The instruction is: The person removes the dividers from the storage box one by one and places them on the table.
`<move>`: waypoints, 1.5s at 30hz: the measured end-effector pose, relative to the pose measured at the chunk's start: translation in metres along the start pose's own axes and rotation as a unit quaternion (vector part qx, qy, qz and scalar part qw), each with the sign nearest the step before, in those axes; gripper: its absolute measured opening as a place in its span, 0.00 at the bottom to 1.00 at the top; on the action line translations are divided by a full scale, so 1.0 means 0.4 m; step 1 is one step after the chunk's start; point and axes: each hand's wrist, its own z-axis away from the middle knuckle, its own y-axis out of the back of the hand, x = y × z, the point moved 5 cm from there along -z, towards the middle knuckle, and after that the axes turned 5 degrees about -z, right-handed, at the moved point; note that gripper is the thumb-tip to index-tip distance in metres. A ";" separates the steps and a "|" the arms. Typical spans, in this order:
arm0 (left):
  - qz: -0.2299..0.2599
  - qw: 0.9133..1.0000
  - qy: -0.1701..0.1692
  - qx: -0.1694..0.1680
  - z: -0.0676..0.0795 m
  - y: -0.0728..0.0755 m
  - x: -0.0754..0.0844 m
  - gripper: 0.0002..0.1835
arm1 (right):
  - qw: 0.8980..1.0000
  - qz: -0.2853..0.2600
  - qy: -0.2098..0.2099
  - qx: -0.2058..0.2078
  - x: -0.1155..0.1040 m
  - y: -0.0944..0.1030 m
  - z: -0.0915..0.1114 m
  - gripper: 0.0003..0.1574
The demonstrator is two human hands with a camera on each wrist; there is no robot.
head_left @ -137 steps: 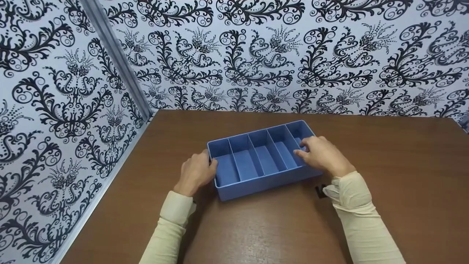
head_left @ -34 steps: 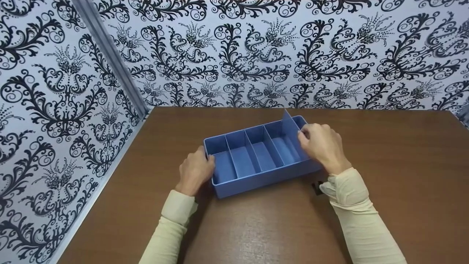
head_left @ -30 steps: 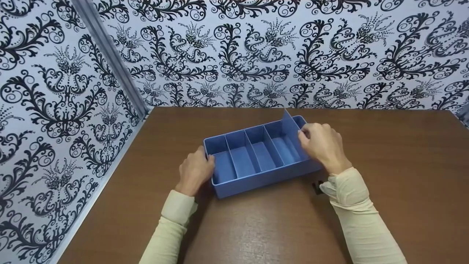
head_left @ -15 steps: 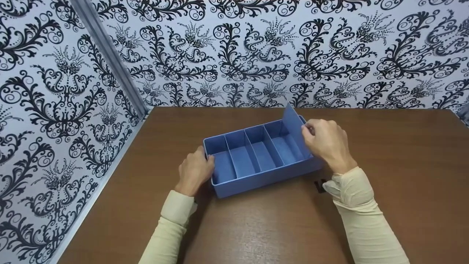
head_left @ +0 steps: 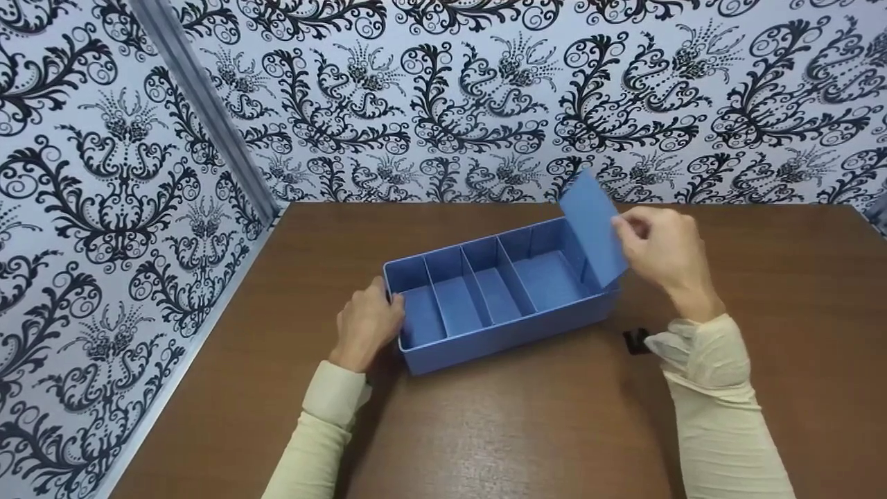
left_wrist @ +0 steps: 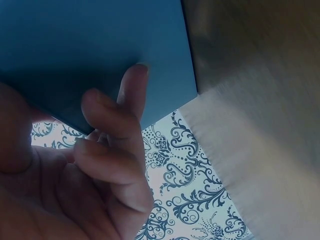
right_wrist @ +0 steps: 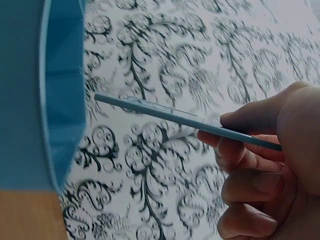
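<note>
A blue box [head_left: 513, 339] with upright partitions stands at an angle on the table. My left hand [head_left: 367, 322] grips its left end wall, thumb over the rim; in the left wrist view, fingers [left_wrist: 134, 90] of that hand lie against the blue outer wall. Between thumb and fingers, my right hand [head_left: 665, 253] pinches a flat blue divider [head_left: 596, 232] by its edge. The divider is tilted above the box's right end. In the right wrist view the divider [right_wrist: 185, 120] shows edge-on, apart from the box wall [right_wrist: 65, 100].
Three partitions, one of them a divider [head_left: 516, 274], stand in the box, and its rightmost compartment is wider than the others. A small black object [head_left: 636, 341] shows by the right cuff. The brown table [head_left: 471, 436] meets patterned walls [head_left: 485, 104] at the back and left.
The right hand has taken hold of the rightmost divider, drawn it up out of its place and moved it right. The left hand keeps its grip on the box's left end.
</note>
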 end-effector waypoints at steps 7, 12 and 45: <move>0.005 1.000 -0.007 0.002 0.002 0.002 0.000 0.22 | 0.999 -0.016 -0.038 0.027 0.076 0.074 0.005 0.19; 0.005 1.000 -0.006 0.001 0.003 0.003 -0.001 0.22 | 0.998 0.008 -0.064 0.027 0.135 0.094 0.006 0.21; -0.003 1.000 -0.008 -0.001 0.000 0.002 -0.001 0.22 | 0.980 0.019 -0.175 -0.091 0.351 0.044 0.034 0.30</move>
